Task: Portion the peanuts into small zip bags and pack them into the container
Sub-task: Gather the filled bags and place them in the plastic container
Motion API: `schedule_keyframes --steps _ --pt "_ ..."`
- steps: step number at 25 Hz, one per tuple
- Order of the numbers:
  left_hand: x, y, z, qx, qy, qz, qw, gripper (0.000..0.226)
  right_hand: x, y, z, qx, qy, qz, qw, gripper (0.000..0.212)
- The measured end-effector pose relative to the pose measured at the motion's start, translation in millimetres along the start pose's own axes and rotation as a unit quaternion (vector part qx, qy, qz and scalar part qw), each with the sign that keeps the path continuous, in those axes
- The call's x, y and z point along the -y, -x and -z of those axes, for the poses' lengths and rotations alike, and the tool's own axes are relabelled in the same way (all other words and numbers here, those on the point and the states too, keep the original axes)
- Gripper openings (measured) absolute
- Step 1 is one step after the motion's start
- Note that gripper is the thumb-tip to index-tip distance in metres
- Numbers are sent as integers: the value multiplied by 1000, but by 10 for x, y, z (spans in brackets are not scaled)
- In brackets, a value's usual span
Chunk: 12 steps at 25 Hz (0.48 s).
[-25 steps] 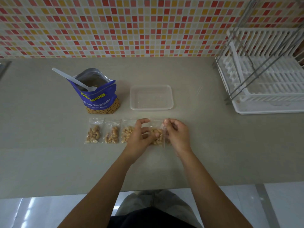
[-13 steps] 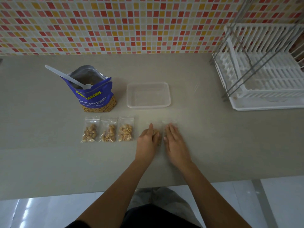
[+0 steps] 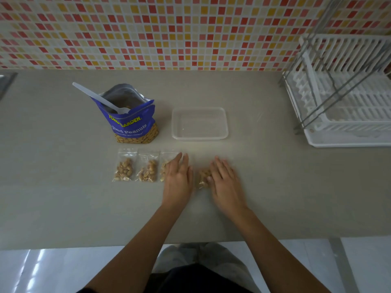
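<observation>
Your left hand (image 3: pixel 177 176) and right hand (image 3: pixel 225 180) both lie flat, fingers straight: the right covers most of the fourth bag (image 3: pixel 203 177) on the counter (image 3: pixel 63 197), the left overlaps the third bag (image 3: pixel 165 166). You seem to be pressing this portion flat. Next, pinch each bag and lay it in the container (image 3: pixel 200 123), which sits empty just behind.
</observation>
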<state>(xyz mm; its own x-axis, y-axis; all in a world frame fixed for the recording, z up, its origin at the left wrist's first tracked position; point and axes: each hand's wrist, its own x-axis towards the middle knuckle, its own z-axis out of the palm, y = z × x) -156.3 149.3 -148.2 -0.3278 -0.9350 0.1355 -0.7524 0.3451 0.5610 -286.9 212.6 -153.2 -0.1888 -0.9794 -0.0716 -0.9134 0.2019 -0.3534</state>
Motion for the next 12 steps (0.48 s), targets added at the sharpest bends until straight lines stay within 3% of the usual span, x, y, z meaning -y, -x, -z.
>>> schedule_keyframes --steps 5,12 --pt "417 -16 223 0 -87 -30 996 41 481 -461 -18 26 -86 67 994 45" --pt "583 103 176 39 -107 -100 988 38 682 -893 -124 40 -201 -68 976 34"
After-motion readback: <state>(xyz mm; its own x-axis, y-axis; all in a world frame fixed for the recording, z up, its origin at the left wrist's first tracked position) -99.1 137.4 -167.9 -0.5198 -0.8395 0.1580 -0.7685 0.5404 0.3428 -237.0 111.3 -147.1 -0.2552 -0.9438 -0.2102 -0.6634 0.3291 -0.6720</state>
